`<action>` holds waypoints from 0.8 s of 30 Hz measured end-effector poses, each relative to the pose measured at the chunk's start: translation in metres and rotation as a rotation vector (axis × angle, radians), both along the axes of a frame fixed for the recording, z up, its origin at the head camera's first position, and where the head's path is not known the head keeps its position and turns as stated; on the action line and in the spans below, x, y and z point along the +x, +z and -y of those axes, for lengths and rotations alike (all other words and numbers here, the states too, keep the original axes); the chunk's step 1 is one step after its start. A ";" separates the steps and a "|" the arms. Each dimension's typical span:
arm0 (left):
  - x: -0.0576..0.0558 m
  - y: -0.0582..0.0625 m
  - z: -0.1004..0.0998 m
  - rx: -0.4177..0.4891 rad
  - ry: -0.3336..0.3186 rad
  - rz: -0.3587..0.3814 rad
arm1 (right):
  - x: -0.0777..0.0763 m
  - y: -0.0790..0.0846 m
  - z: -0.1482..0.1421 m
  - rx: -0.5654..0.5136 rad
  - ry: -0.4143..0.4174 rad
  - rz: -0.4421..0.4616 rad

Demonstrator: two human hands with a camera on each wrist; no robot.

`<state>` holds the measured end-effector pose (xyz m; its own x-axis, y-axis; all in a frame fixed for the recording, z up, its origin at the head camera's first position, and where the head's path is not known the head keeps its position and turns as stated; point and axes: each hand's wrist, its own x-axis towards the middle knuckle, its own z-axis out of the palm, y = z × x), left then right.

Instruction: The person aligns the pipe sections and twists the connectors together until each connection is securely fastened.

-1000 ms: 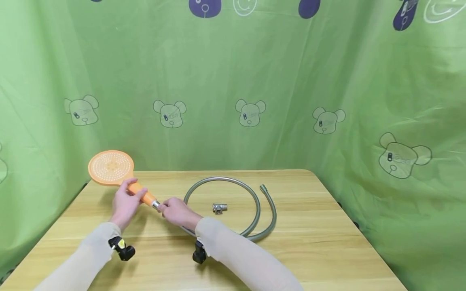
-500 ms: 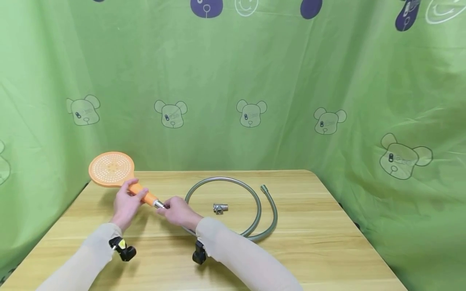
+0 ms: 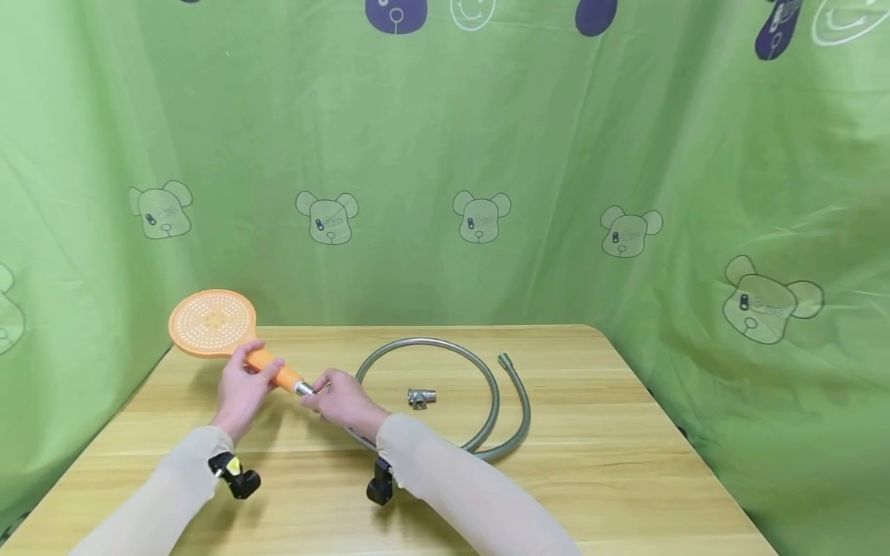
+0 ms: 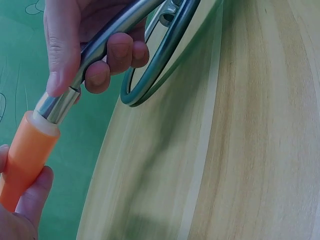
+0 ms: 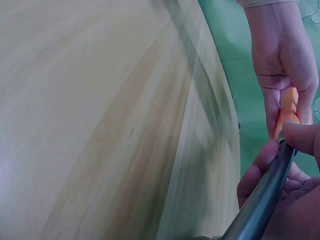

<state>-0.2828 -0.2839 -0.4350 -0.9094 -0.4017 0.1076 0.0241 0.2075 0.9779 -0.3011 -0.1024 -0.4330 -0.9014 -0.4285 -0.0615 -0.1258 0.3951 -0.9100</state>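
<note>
My left hand (image 3: 241, 390) grips the orange handle of a shower head (image 3: 212, 323), its round perforated face turned up at the left of the table. At the handle's lower end, my right hand (image 3: 345, 400) holds the metal end of a grey shower hose (image 4: 112, 37). In the left wrist view the thumb lies along the silver connector (image 4: 57, 105), which meets the white collar of the orange handle (image 4: 30, 155). The right wrist view has the hose running back through the right palm. Beyond the right hand, the hose loops over the table to a free end fitting (image 3: 504, 360).
A small chrome tee valve (image 3: 420, 398) lies inside the hose loop. The wooden table (image 3: 626, 479) reaches back to a green curtain (image 3: 417, 278) that hangs behind and on both sides. A black camera is strapped to each wrist.
My right hand's fingers have shifted slightly around the hose connector, and more of the silver part shows. The left hand and shower head stay nearly in place.
</note>
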 end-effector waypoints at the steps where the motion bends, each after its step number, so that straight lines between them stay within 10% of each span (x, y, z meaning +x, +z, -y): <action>1: 0.000 0.000 0.000 0.003 -0.001 -0.002 | 0.000 0.000 0.000 -0.005 0.004 -0.004; 24: 0.000 -0.006 -0.001 0.031 0.021 -0.041 | 0.002 -0.002 0.003 0.037 -0.013 -0.026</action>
<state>-0.2831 -0.2833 -0.4414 -0.8959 -0.4242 0.1322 0.0605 0.1784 0.9821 -0.2995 -0.1054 -0.4349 -0.9086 -0.4143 -0.0533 -0.1440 0.4303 -0.8911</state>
